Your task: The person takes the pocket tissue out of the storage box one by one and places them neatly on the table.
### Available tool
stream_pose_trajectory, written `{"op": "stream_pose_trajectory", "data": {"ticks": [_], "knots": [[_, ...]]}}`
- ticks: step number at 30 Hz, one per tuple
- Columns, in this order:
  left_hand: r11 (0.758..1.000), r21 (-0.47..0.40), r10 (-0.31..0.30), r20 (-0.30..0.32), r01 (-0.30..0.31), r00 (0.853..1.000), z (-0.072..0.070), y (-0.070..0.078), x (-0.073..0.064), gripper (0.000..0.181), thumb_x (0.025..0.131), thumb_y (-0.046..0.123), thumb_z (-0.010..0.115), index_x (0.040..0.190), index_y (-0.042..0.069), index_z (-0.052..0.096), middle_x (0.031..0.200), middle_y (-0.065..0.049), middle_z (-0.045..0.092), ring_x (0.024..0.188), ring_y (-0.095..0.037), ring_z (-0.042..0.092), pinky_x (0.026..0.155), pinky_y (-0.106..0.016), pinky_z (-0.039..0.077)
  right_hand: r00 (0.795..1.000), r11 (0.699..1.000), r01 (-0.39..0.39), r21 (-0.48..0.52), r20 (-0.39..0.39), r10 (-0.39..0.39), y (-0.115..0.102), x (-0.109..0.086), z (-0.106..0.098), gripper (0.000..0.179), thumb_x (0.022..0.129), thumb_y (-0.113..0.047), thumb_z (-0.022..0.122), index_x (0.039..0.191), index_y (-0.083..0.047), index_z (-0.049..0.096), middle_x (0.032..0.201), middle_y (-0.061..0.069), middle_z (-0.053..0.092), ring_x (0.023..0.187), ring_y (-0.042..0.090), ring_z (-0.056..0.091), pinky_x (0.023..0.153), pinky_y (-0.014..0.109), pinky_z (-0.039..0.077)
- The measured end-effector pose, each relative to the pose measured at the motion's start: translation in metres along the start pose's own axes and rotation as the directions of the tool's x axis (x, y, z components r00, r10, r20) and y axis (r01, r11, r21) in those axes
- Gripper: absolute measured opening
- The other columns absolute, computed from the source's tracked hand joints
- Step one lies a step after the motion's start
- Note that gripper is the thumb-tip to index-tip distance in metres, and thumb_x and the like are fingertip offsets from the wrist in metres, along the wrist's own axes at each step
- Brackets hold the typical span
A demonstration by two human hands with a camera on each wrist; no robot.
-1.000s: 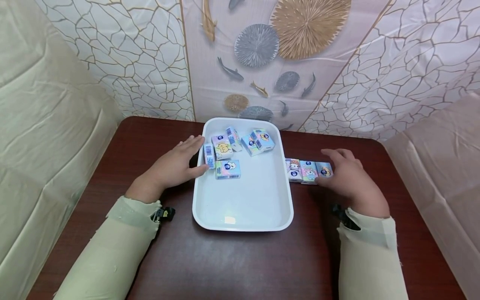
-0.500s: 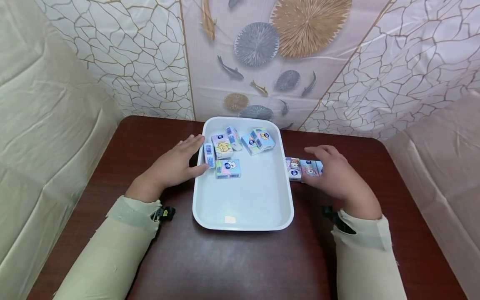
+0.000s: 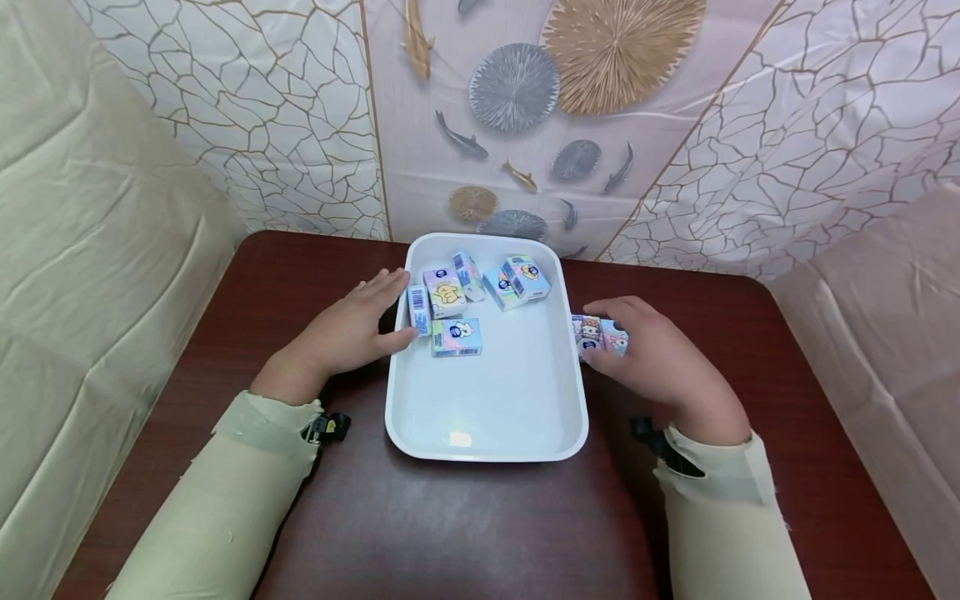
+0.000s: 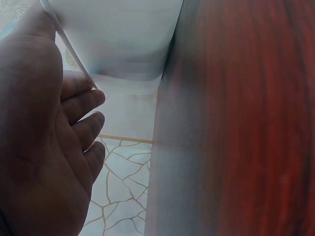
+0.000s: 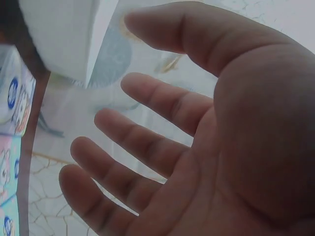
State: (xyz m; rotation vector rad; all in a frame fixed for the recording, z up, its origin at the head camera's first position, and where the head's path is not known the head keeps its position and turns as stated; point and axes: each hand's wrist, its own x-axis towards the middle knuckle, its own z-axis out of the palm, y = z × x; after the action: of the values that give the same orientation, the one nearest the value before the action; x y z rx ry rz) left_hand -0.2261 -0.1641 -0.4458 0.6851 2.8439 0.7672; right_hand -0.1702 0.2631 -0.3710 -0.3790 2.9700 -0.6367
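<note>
"Box row [image 3: 597, 330] — which side?"
"On bench [image 3: 450, 533], right of tray [image 3: 510, 392], long axis leading outward. Right hand [image 3: 663, 367] nearer, above it; left hand [image 3: 337, 337] at opposite rim."
"Grip?"
"None — both hands loosely spread."

The tray [image 3: 491, 404] is white. The small boxes [image 3: 446, 295] in it mix pale blue, pink and lilac, with blue logos, cartoon animals and barcodes; the boxes on its right [image 3: 588, 328] share these pastels. The table [image 3: 450, 533] is dark red-brown with streaked grain. The backdrop [image 3: 292, 117] is white with gold crackle lines, its pinkish centre panel [image 3: 540, 140] bearing gold and grey discs and fish. The sleeves [image 3: 217, 500] are pale green.
</note>
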Motion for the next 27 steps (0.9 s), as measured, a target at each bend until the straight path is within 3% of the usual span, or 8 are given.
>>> {"op": "stream_pose_trajectory", "data": {"ticks": [6, 15, 27], "knots": [[1.000, 0.001, -0.011, 0.003, 0.011, 1.000, -0.001, 0.001, 0.000, 0.096, 0.098, 0.070, 0.056, 0.170, 0.023, 0.014, 0.177, 0.004, 0.015, 0.166, -0.018, 0.006, 0.135, -0.047, 0.011, 0.999, 0.999, 0.045, 0.025, 0.001, -0.046, -0.015, -0.002, 0.001, 0.050, 0.094, -0.030, 0.078, 0.141, -0.019, 0.063, 0.147, 0.007, 0.056, 0.122, 0.030, 0.059, 0.102, 0.053, 0.054], [1.000, 0.000, -0.021, 0.010, 0.021, 1.000, 0.000, 0.000, 0.000, 0.096, 0.098, 0.071, 0.055, 0.170, 0.024, 0.013, 0.178, 0.003, 0.013, 0.166, -0.019, 0.006, 0.135, -0.047, 0.010, 0.996, 0.997, 0.075, 0.012, 0.052, -0.076, -0.029, 0.000, 0.007, 0.055, 0.094, -0.030, 0.079, 0.144, -0.015, 0.061, 0.150, 0.010, 0.054, 0.133, 0.033, 0.059, 0.109, 0.057, 0.053], [1.000, -0.007, -0.006, 0.013, 0.006, 1.000, -0.001, 0.000, 0.000, 0.096, 0.098, 0.071, 0.055, 0.170, 0.023, 0.013, 0.177, 0.004, 0.013, 0.166, -0.019, 0.006, 0.135, -0.046, 0.010, 0.993, 0.995, 0.096, -0.029, 0.067, -0.094, -0.043, 0.004, 0.012, 0.056, 0.093, -0.034, 0.080, 0.144, -0.018, 0.062, 0.149, 0.004, 0.055, 0.132, 0.027, 0.059, 0.108, 0.051, 0.054]]}}
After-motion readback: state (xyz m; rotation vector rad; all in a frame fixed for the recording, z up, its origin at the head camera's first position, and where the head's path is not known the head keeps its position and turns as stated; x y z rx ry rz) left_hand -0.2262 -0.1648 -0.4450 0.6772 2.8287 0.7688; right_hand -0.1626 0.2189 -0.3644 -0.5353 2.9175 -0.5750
